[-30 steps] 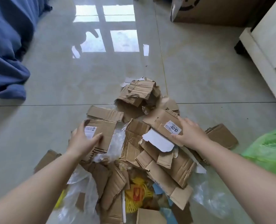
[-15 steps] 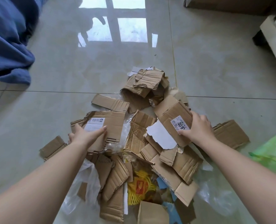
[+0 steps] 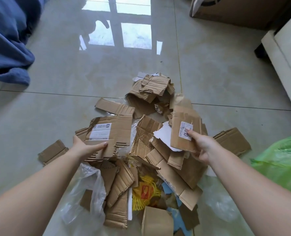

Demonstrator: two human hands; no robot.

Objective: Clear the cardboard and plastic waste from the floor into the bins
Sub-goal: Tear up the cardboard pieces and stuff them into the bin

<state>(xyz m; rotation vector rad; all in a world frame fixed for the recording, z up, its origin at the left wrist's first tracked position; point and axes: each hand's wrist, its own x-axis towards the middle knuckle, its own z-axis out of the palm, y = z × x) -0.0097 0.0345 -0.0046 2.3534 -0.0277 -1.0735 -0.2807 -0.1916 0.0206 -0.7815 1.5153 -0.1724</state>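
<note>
Cardboard pile (image 3: 146,150): left hand (image 3: 85,147) grips labelled piece (image 3: 110,133) above it; right hand (image 3: 201,145) pinches another (image 3: 180,133).

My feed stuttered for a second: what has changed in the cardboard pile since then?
The right hand has tilted its torn brown cardboard piece with the white printed label up off the pile, thumb on the label. The left hand has lifted the near edge of the larger labelled cardboard panel it grips. The yellow plastic netting, clear plastic bag and green plastic bag lie as before.
</note>
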